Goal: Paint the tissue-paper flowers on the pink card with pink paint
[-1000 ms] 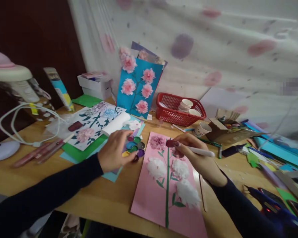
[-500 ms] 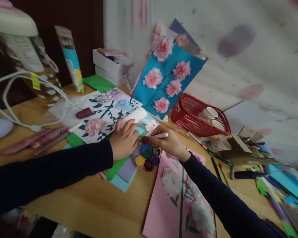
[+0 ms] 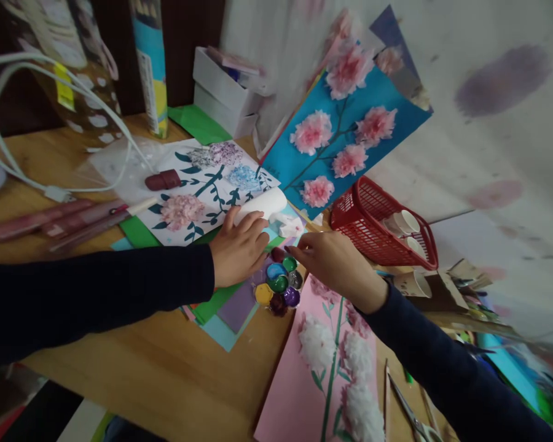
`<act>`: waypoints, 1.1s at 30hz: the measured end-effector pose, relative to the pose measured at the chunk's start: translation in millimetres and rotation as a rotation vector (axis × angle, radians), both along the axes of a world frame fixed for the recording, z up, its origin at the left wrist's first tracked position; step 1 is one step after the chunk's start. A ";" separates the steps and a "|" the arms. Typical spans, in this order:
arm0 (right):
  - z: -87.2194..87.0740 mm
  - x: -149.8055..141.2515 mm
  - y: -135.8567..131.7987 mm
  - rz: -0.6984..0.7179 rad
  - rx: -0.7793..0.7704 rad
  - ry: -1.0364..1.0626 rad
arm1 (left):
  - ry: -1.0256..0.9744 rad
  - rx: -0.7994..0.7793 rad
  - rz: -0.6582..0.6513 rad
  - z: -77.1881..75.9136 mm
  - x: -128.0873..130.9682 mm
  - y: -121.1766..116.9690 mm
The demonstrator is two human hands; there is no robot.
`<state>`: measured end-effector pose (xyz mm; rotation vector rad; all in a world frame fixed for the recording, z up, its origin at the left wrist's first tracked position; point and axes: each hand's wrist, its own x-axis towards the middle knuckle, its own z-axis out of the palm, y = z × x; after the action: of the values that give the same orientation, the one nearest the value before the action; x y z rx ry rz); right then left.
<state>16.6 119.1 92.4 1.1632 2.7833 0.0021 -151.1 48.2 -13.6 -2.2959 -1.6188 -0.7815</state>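
Observation:
My right hand is closed in a pinch over the far side of the paint pots. It grips a paint dabber whose dark red tip is at the pots; its pale handle is mostly hidden by the hand. My left hand lies palm down with fingers apart, beside the cluster of small paint pots and the white paper roll. Yellow, blue, green, purple and dark red paints show. Below my right wrist, the pink card carries fluffy white flowers, partly reddened ones and a green painted stem.
A blue card with pink flowers leans at the back beside a red basket of paper cups. Scissors lie at the lower right. A white flower picture, white cable and brushes lie on the left.
My right hand has moved from the flowers on the pink card to the paint pots, taking the dabber along. My left hand has shifted onto the papers beside the pots. The view has turned left.

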 end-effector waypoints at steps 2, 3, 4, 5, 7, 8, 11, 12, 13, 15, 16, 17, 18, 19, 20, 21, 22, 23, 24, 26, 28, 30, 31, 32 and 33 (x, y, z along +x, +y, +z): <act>-0.9 -4.1 0.9 0.032 -0.002 -0.060 | -0.001 0.004 0.001 -0.3 0.2 -0.3; -0.8 -5.6 1.5 0.030 -0.029 -0.068 | -0.001 0.005 0.001 -0.3 0.2 -0.5; -0.4 -6.5 2.2 0.018 -0.057 -0.064 | 0.002 0.005 -0.001 -0.2 0.2 -0.6; 0.1 -7.0 3.0 0.006 -0.081 -0.050 | 0.006 0.006 -0.002 -0.1 0.2 -0.6; 1.1 -6.9 4.6 0.003 -0.110 -0.001 | 0.012 0.012 -0.001 0.0 0.1 -0.4; 1.7 -6.5 5.4 0.020 -0.121 0.026 | 0.014 0.017 -0.001 -0.1 0.0 -0.2; 4.1 -5.6 7.1 0.101 -0.166 0.077 | 0.017 0.037 -0.008 -1.0 -0.4 0.8; 5.2 -5.6 7.3 0.121 -0.188 0.079 | 0.017 0.044 -0.013 -1.4 -0.6 1.1; 6.4 -5.8 7.5 0.134 -0.211 0.074 | 0.016 0.051 -0.014 -1.8 -0.7 1.4; 8.1 -6.3 7.7 0.130 -0.233 0.048 | 0.014 0.059 -0.016 -2.2 -0.8 1.6; 8.6 -6.5 7.6 0.120 -0.219 0.028 | 0.014 0.061 -0.016 -2.2 -0.7 1.6; 8.6 -6.7 7.5 0.108 -0.183 -0.004 | 0.014 0.061 -0.015 -2.0 -0.6 1.6; 8.3 -6.8 7.2 0.101 -0.129 -0.053 | 0.013 0.058 -0.013 -1.8 -0.4 1.5; 7.7 -6.9 6.8 0.103 -0.067 -0.115 | 0.012 0.056 -0.011 -1.4 -0.2 1.4; 6.9 -7.2 6.1 0.115 -0.008 -0.182 | 0.012 0.055 -0.008 -1.1 -0.1 1.3; 6.0 -7.7 5.3 0.133 0.036 -0.245 | 0.013 0.054 -0.004 -0.8 0.0 1.2; 5.2 -8.3 4.4 0.153 0.062 -0.294 | 0.014 0.055 -0.002 -0.7 0.0 1.1; 4.6 -9.3 3.4 0.170 0.073 -0.327 | 0.017 0.058 -0.002 -0.6 -0.1 1.1; 4.2 -10.4 2.5 0.182 0.075 -0.341 | 0.019 0.060 -0.004 -0.6 -0.2 1.1; 4.0 -12.8 1.1 0.189 0.064 -0.346 | 0.022 0.061 -0.007 -0.8 -0.6 1.2; 4.0 -14.8 0.4 0.186 0.052 -0.331 | 0.021 0.065 -0.010 -1.1 -0.9 1.3; 3.8 -15.7 0.3 0.176 0.037 -0.300 | 0.019 0.067 -0.013 -1.3 -0.8 1.3; 3.6 -15.8 0.4 0.171 0.029 -0.282 | 0.019 0.065 -0.014 -1.3 -0.7 1.2; 3.4 -15.6 0.6 0.168 0.022 -0.265 | 0.020 0.059 -0.013 -1.3 -0.6 1.2; 3.2 -15.3 0.9 0.168 0.014 -0.253 | 0.023 0.052 -0.011 -1.2 -0.4 1.1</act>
<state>1.3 120.0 95.7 0.8608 2.6483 0.1723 -151.5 49.4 -14.8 -2.2721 -1.5588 -0.7874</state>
